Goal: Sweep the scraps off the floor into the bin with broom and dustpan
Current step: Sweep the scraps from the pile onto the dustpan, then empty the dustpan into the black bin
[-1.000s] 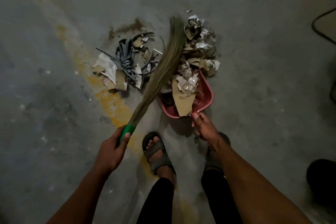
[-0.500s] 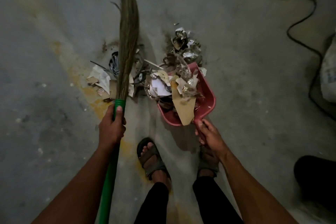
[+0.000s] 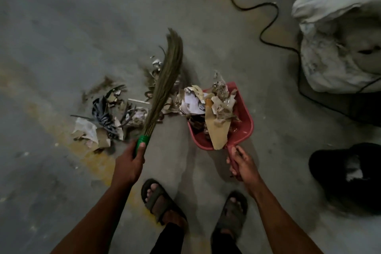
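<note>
The left hand [image 3: 128, 166] has its grip clamped on the broom [image 3: 164, 86], fingers wrapped round the green collar at the base of the bristles with the thumb lying up along it. The bristles fan away from the person, tilted toward the right, and their upper length crosses a patch of scraps [image 3: 107, 117] on the floor [image 3: 61, 27]. Whether the tips touch the floor cannot be told (the light is dim and the brush end is blurred).

The right hand [image 3: 243, 166] has its grip clamped on the handle of the red dustpan [image 3: 246, 128], which sits on the floor just right of the broom with its open mouth facing away and slightly left. The pan is heaped: a tan card piece overhangs its near rim by the handle, and crumpled white paper and clear wrapping spill over the far left lip.

More scraps lie loose on the floor to the left of the pan, in two clumps: dark strips, white paper and brown card near a yellow stain, and smaller bits beneath and beyond the bristles.

Both feet, in sandals [image 3: 159, 200], stand near the bottom edge, the left one just below the left hand. A black cable [image 3: 266, 18] snakes across the floor at upper right, running past a large pale sack [image 3: 334, 33]. A dark shape [image 3: 348, 175] sits at the right edge, too dim to identify.
</note>
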`<state>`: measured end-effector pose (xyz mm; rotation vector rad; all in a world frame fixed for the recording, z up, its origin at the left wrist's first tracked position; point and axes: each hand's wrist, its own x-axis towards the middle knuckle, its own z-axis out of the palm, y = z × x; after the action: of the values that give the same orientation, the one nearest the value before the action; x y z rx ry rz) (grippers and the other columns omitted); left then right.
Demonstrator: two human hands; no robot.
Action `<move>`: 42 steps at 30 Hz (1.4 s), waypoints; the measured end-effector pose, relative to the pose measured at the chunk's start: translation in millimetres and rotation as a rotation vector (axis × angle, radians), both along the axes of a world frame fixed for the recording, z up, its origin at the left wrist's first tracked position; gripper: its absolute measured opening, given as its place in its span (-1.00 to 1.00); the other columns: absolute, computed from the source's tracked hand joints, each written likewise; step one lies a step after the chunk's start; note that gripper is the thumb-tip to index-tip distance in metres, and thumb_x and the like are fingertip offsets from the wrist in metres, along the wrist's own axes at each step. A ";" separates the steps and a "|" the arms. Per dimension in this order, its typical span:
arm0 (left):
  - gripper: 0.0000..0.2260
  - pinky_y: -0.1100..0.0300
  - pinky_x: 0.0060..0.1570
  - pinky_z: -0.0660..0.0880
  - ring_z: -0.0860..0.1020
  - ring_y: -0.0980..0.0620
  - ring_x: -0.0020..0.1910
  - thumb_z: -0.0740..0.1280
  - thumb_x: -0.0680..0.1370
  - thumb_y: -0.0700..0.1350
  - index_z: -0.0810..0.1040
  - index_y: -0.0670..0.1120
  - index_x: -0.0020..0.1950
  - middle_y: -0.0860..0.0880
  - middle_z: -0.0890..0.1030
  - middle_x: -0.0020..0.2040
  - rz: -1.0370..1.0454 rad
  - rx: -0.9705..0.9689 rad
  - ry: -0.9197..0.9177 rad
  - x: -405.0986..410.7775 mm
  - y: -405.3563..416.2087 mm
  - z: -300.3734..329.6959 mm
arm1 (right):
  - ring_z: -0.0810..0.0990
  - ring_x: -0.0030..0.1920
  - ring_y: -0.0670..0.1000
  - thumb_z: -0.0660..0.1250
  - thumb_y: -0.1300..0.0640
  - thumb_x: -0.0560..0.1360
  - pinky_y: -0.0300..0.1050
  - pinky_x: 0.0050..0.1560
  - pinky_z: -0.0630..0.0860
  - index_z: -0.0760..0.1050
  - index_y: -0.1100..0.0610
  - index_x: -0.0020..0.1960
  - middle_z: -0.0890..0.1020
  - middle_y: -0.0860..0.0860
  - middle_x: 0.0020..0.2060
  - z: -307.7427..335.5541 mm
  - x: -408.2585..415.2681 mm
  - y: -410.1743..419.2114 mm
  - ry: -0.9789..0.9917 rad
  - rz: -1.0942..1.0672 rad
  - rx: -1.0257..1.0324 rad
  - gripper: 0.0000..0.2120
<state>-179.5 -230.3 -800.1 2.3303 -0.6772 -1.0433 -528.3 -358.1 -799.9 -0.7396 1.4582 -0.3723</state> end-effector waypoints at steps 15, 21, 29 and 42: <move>-0.63 -0.10 -0.38 0.59 0.60 0.00 -0.40 0.18 0.64 0.38 0.51 0.26 0.34 -0.04 0.65 -0.25 -0.304 -0.014 0.088 -216.7 -73.2 13.3 | 0.35 -0.49 -0.05 0.22 0.00 0.73 -0.26 -0.54 0.25 0.54 0.08 0.24 0.58 0.09 -0.22 35.3 -223.3 32.7 0.069 -0.346 -0.012 -0.78; -0.70 -0.09 -0.35 0.62 0.64 -0.04 -0.36 0.18 0.71 0.27 0.51 0.19 0.34 -0.04 0.66 -0.24 -0.509 0.024 0.077 -285.0 -96.7 28.1 | 0.35 -0.54 -0.09 0.21 0.01 0.74 -0.28 -0.55 0.23 0.58 0.03 0.15 0.54 0.07 -0.25 61.1 -303.5 69.0 0.171 -0.564 -0.064 -0.80; -0.68 -0.07 -0.32 0.59 0.60 -0.03 -0.36 0.17 0.68 0.29 0.49 0.27 0.38 -0.04 0.65 -0.25 -0.689 0.048 0.070 -314.6 -116.6 27.2 | 0.40 -0.51 -0.08 0.28 -0.22 0.65 -0.25 -0.52 0.31 0.64 -0.22 0.04 0.60 -0.06 -0.29 75.3 -380.3 108.0 0.387 -0.821 -0.010 -0.81; -0.83 0.05 -0.46 0.56 0.58 0.06 -0.45 0.17 0.67 0.34 0.49 0.46 0.21 -0.04 0.64 -0.27 -0.747 0.028 0.055 -312.0 -119.1 23.8 | 0.53 -0.36 0.08 0.21 -0.21 0.66 -0.04 -0.32 0.47 0.53 0.00 -0.07 0.69 0.06 -0.22 78.9 -449.5 77.8 0.698 -0.647 0.061 -0.68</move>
<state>-491.4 -349.4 -776.3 2.0806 -1.5835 -1.4086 -977.8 -280.3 -721.0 -0.3290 2.3643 -0.5888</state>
